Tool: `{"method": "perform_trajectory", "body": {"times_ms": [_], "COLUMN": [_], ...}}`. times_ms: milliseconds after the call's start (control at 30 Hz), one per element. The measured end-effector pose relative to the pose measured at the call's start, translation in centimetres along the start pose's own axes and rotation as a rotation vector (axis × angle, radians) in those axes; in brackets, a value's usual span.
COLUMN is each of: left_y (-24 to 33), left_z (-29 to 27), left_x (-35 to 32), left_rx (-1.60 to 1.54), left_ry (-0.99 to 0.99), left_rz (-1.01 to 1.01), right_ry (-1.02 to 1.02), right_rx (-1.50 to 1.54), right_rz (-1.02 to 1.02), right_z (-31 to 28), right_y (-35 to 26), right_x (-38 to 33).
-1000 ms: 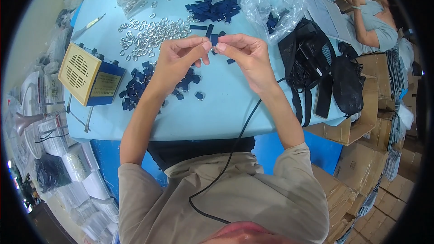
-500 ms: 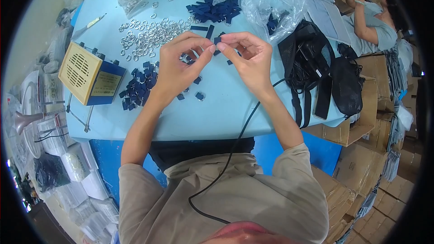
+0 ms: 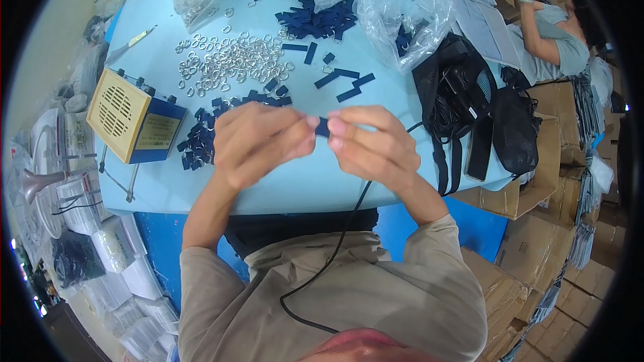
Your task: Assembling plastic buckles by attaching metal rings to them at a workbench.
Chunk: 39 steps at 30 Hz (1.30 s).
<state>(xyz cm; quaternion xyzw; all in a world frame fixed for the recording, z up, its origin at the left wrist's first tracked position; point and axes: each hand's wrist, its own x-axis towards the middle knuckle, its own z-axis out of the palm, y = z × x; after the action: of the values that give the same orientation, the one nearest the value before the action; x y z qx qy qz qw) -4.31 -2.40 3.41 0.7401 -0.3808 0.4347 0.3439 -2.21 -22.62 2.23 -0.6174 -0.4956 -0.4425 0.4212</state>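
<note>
Both hands are meeting just above the near edge of the light blue table (image 3: 282, 188). The left hand (image 3: 258, 141) and the right hand (image 3: 372, 144) are each pinching one end of a short dark blue strap piece (image 3: 323, 127), fingertips closed on it, thumbs underneath. The piece is lying with its long axis running left to right between the hands, roughly level, and only its middle is showing between the fingers. Judging by the grip, it is being held taut at both ends for close work in front of the face; whether a ring is on it cannot be told.

Beyond the hands on the table, a heap of silver rings (image 3: 231, 60) is lying loose, with more blue strap pieces (image 3: 201, 141) piled beside the left hand. A small blue and cream box (image 3: 134, 124) is standing at the table's left end, black bags (image 3: 469, 114) at its right end.
</note>
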Motion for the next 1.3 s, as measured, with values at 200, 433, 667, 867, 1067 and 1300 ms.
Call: {"method": "perform_trajectory", "body": {"times_ms": [200,433,667,867,1067,1300], "left_y": [0.6,0.6,-0.8,-3.0,-3.7,-6.1], "left_z": [-0.3,-0.3,1.0,1.8,2.6,1.9], "left_x": [0.0,0.1,-0.6,-1.0,-0.8,-1.5], "left_rx": [0.003,0.018,-0.026,-0.132,-0.248,-0.147], "left_ry": [-0.009,-0.013,0.167,0.272,0.224,0.136], "left_rz": [0.060,0.074,-0.148,-0.565,-0.706,-0.815], "right_ry": [0.001,0.014,0.028,0.125,-0.097,-0.369], "right_rx": [-0.027,-0.015,-0.114,-0.584,-0.719,-0.497], "right_rz": [-0.068,-0.066,0.194,0.401,0.592,0.552], "right_z": [-0.3,-0.3,-0.3,-3.9,-5.5,0.9], "right_y": [-0.9,-0.9,0.5,7.3,10.3,8.0], "right_x": [0.2,0.2,0.5,0.5,-2.2,-2.6]}}
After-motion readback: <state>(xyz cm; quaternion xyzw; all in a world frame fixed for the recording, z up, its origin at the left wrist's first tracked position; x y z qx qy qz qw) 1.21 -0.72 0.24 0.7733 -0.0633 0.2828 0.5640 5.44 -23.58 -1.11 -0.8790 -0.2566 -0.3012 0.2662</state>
